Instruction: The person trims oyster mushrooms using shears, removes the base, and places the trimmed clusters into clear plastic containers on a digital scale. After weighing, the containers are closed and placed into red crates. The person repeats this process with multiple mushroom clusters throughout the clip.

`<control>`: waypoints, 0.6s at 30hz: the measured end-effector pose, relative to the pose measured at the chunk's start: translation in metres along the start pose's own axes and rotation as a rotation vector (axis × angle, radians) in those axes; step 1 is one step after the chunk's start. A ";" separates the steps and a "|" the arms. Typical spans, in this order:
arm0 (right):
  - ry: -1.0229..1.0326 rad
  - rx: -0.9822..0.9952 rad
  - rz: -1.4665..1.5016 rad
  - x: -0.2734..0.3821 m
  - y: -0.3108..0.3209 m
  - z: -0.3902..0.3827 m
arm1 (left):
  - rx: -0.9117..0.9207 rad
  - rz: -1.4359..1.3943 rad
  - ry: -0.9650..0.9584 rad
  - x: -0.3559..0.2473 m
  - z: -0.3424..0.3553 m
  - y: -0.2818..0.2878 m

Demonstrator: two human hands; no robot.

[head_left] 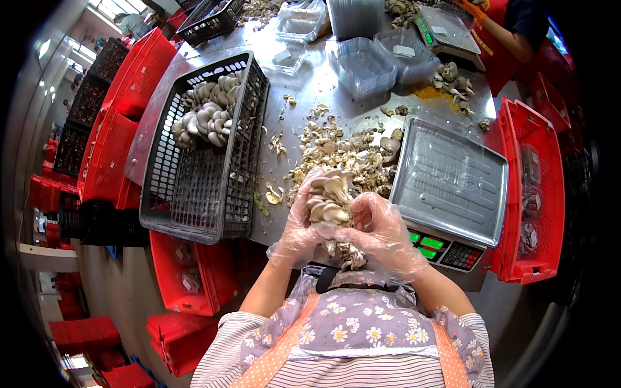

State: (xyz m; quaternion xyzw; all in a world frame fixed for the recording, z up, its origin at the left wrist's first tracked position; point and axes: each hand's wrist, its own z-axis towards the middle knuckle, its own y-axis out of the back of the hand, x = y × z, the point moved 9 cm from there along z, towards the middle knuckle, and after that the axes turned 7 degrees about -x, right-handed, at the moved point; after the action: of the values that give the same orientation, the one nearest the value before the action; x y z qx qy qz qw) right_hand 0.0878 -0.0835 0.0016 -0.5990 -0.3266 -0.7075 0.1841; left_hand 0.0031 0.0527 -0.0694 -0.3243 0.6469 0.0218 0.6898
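In clear plastic gloves, both my hands grip a cluster of pale grey-beige oyster mushrooms [328, 199] at the table's near edge. My left hand [299, 229] wraps round its left side; my right hand [377, 236] has bent fingers on its right and lower part. A pile of mushroom pieces [333, 145] lies just behind them. To the left stands a black slotted crate [174, 200] with larger mushroom clusters [207, 113] inside. To the right is a scale with a steel tray [451, 185] and lit green displays.
Red crates [540, 252] flank the steel table [281, 90]. At the back are stacked clear punnets [359, 68], another scale [440, 35] with mushrooms near it, and a co-worker's orange-gloved hand [474, 14] at the top right. More red and black crates [119, 145] are stacked at the left.
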 end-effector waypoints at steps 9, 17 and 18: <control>0.304 -0.070 -0.032 0.019 -0.003 0.003 | -0.131 -0.051 0.132 0.002 -0.008 0.014; -0.257 -0.080 0.399 -0.028 0.010 0.022 | 0.001 0.116 -0.089 -0.023 0.006 0.003; -0.175 -0.062 0.288 -0.024 0.017 0.028 | -0.013 0.118 -0.079 -0.024 0.004 0.002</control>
State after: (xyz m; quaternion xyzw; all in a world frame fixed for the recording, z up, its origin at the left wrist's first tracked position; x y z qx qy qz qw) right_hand 0.1238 -0.0796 -0.0154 -0.7044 -0.2304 -0.6286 0.2357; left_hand 0.0016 0.0658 -0.0487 -0.2890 0.6370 0.0797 0.7102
